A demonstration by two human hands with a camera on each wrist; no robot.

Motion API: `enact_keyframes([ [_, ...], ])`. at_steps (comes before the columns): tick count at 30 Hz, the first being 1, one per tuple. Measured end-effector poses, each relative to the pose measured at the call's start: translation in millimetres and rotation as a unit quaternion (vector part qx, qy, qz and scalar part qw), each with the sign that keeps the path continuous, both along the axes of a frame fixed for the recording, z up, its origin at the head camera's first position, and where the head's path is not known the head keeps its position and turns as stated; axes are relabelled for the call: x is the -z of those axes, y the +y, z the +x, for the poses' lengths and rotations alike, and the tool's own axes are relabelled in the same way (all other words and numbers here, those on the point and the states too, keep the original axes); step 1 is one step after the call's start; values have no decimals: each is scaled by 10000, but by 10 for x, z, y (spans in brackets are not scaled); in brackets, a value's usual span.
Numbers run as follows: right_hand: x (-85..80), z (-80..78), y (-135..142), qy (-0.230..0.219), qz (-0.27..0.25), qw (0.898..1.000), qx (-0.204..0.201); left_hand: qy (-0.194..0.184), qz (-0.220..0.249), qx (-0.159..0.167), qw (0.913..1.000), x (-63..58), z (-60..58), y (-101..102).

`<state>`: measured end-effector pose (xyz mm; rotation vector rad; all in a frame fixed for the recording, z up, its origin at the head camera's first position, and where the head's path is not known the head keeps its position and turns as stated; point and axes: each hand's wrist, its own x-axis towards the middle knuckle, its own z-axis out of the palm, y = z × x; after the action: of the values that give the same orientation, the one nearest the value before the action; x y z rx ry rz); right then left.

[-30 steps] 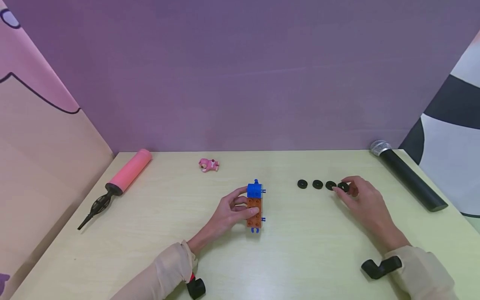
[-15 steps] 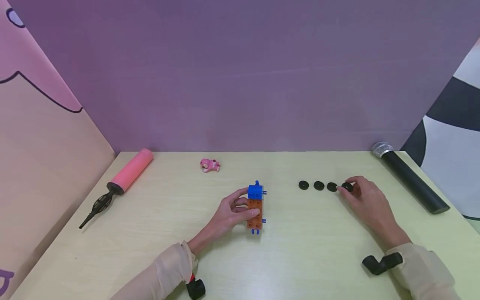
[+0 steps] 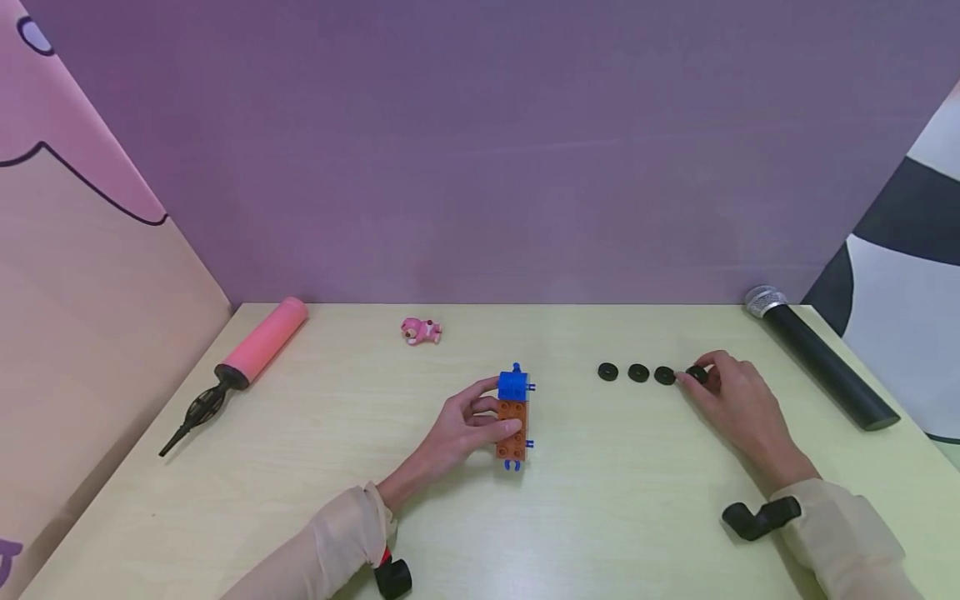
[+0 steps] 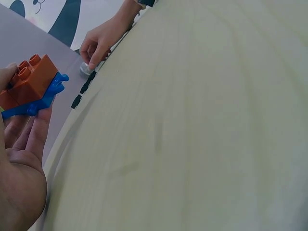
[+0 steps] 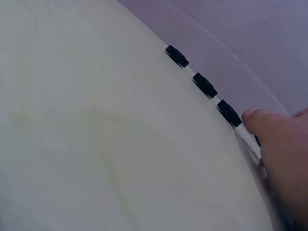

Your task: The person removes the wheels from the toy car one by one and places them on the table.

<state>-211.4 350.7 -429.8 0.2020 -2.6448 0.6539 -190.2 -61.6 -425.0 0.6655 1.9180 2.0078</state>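
Observation:
My left hand (image 3: 461, 429) grips a toy car body of orange studded bricks (image 3: 512, 410) on a blue base, thumb over the studs. A blue block (image 3: 513, 386) caps its far end, and small blue pegs stick out on the right side. In the left wrist view the orange bricks (image 4: 36, 79) show their studs above the blue base. My right hand (image 3: 738, 408) pinches the rightmost small black wheel (image 3: 697, 373) between thumb and fingers, at table level. Three more black wheels (image 3: 638, 372) lie flat in a row to its left; the right wrist view shows these wheels (image 5: 205, 85) edge-on.
A pink pump (image 3: 266, 340) with a black nozzle lies at the left. A small pink bear figure (image 3: 422, 331) rests near the back edge of the pale table (image 3: 585, 517). At the right is a black microphone (image 3: 825, 358). A purple wall (image 3: 480, 150) stands behind.
My right hand has shifted the rightmost wheel slightly to the right, widening the gap to its neighbour. My left hand keeps its grip on the car body, and the whole head view has shifted a little.

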Motion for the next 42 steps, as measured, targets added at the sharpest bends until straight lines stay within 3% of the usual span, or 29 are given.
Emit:
enact_keyframes([
  [7, 13, -18, 15, -16, 0, 10000, 33, -29, -39, -10, 10000, 14, 0, 6],
  [25, 77, -81, 28, 487, 138, 9987, -112, -64, -104, -18, 9999, 27, 5, 15],
  [42, 71, -75, 11, 322, 152, 9993, -88, -99, -116, -24, 9999, 7, 16, 24],
])
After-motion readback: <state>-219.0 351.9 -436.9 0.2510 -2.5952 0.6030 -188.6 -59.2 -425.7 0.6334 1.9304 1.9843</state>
